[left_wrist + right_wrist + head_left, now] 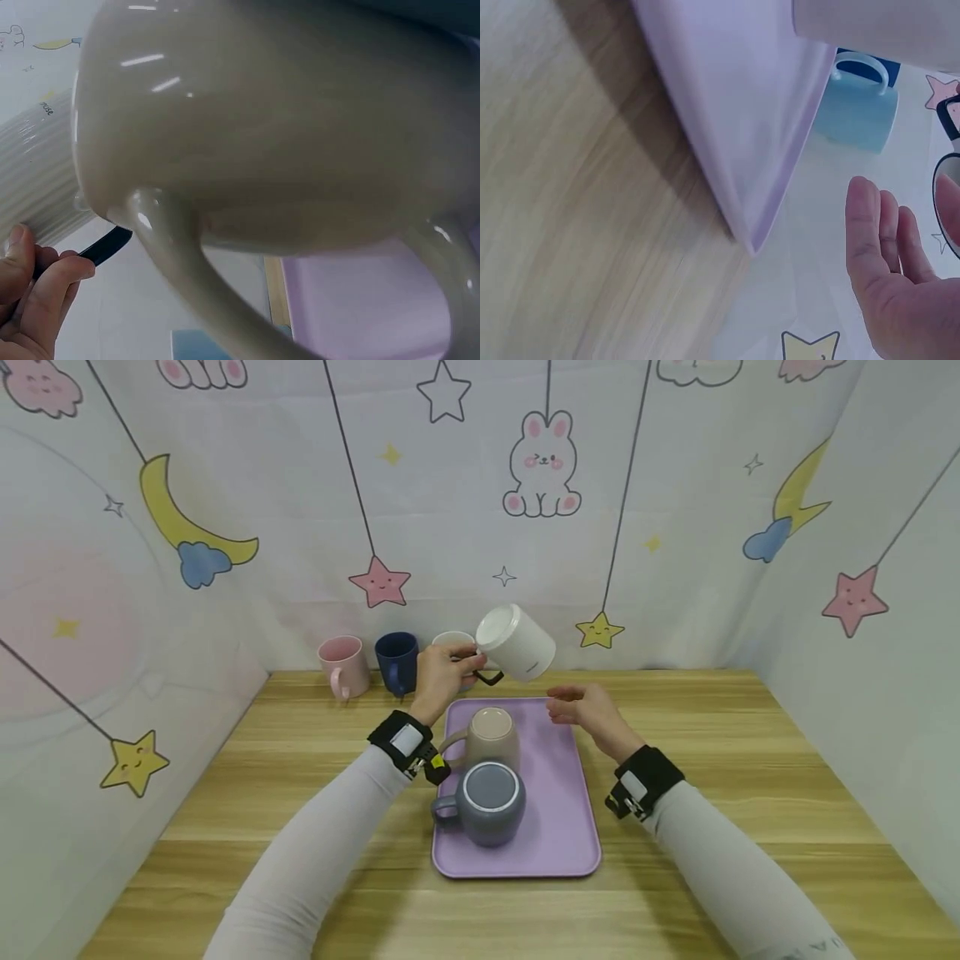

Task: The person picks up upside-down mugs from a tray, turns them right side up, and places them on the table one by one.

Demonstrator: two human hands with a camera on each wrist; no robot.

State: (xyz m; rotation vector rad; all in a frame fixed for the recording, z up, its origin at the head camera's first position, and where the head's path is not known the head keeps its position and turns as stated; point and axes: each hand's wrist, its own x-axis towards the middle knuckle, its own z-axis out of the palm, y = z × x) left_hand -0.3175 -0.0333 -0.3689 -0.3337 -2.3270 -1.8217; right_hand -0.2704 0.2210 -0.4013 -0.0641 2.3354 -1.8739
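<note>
My left hand (444,675) pinches the black handle (109,244) of a white mug (525,647). That mug hangs tilted above the tray's far edge, its base turned up and to the left; the left wrist view shows its ribbed side. To the right of the mug, my right hand (592,714) is held over the tray's far right corner, fingers extended and holding nothing. On the lilac tray (555,827) a beige mug (501,742) and a grey-blue mug (491,806) stand upside down, handles pointing left.
Along the back of the wooden table (712,760) stand a pink mug (345,667), a navy mug (397,660) and a pale blue mug (859,112), partly hidden by my left hand in the head view. A patterned cloth (465,510) hangs behind them.
</note>
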